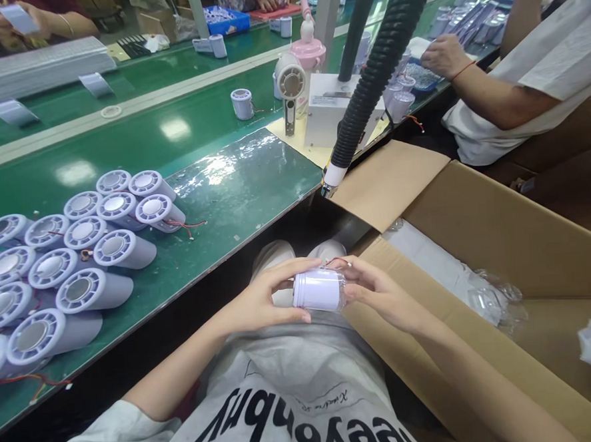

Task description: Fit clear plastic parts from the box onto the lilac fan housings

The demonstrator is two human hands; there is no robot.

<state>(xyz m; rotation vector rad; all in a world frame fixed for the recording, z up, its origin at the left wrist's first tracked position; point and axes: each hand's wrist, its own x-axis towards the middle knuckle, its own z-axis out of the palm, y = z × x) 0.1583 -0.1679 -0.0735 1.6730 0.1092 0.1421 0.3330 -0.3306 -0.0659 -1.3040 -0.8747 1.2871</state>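
Over my lap I hold a pale lilac cylinder part (318,290) on its side between both hands. My left hand (267,296) wraps its left end with fingers curled over the top. My right hand (374,291) grips the right end, where a clear plastic cap and thin red wires show. Several matching cylinders (68,261) with grilled round ends lie stacked on the green bench (234,198) to my left.
An open cardboard box (477,236) with clear plastic wrapping stands at my right. A black corrugated hose (377,76) hangs down to the bench edge. A white box, a small fan and a pink bottle stand behind it. Other people's hands work at the far side and right.
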